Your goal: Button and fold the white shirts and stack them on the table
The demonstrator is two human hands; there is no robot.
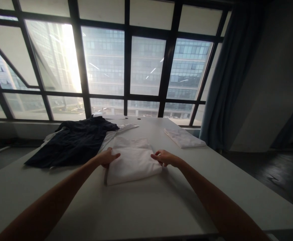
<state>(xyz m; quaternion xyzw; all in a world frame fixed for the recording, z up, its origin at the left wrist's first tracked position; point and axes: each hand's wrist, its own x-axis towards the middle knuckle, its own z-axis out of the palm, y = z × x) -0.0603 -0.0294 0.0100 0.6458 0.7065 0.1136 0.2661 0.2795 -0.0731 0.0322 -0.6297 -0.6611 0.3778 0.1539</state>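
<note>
A folded white garment (132, 160) lies on the white table (141, 207) in front of me. My left hand (108, 157) grips its left edge, thumb on top and fingers curled under the side. On the opposite side my right hand (163, 156) pinches the right edge with bent fingers. Both forearms reach in from the bottom of the view.
A dark garment (73, 140) lies spread out at the back left, over a pale piece of cloth (126, 127). Another folded white garment (184, 138) sits at the back right. Large windows stand behind the table, a curtain (226, 83) hangs at right.
</note>
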